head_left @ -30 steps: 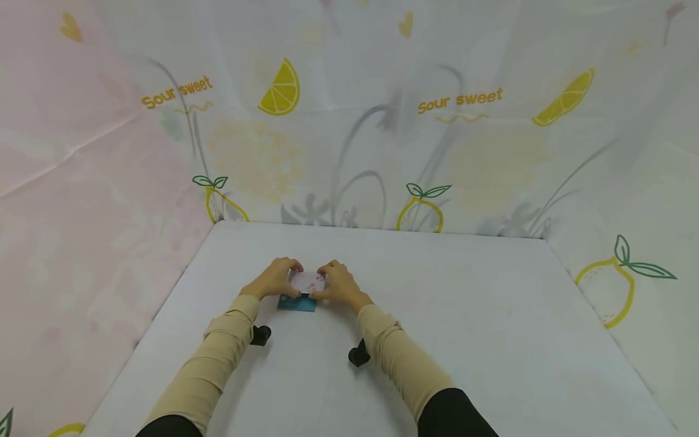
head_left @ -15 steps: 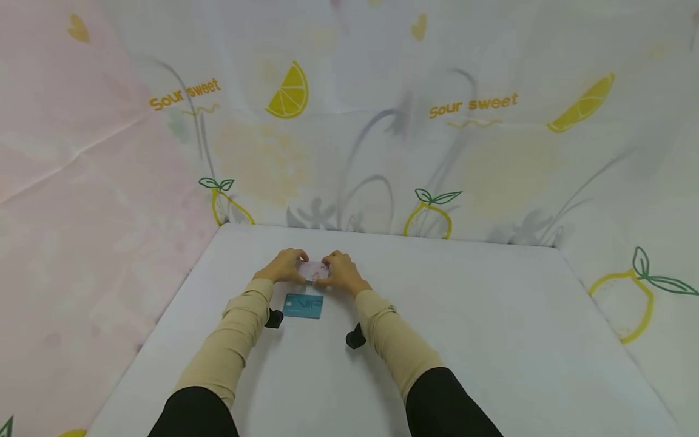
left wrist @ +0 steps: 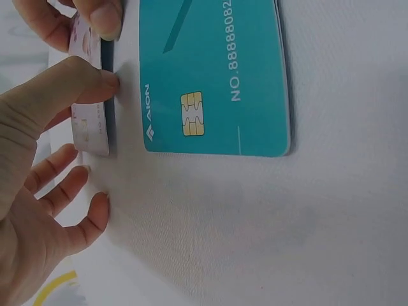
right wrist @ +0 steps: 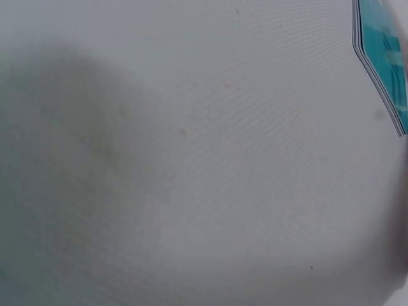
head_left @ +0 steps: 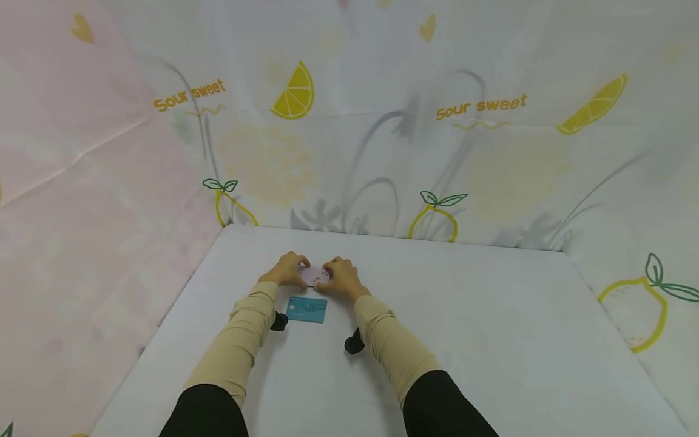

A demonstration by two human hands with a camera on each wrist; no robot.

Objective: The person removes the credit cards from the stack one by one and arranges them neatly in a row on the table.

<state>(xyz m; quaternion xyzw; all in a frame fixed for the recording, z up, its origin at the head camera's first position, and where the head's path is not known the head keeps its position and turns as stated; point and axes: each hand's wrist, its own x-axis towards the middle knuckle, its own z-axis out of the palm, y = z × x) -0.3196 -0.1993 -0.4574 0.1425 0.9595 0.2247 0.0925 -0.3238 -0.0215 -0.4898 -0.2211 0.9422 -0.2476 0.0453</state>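
Note:
A pale pink patterned card (head_left: 315, 277) lies between both hands towards the far side of the white table. My left hand (head_left: 287, 271) pinches its left end, with the thumb on the near edge and the other fingers spread beyond it in the left wrist view. At the opposite end, my right hand (head_left: 343, 277) grips the card between thumb and forefinger. Nearer to me, a teal card (head_left: 306, 309) with a gold chip (left wrist: 192, 113) and printed lettering lies flat, untouched. Layered edges show under the teal card (right wrist: 381, 60) in the right wrist view, like several stacked cards.
The white table (head_left: 469, 328) reaches to a fabric backdrop (head_left: 360, 73) with lemon prints at the back and sides. Black wrist-worn cameras (head_left: 354, 342) hang under the beige sleeves, the left one close beside the teal card.
Both hands have moved the pink card away from over the teal card to a spot behind it. The teal card, partly covered earlier, is now fully in view.

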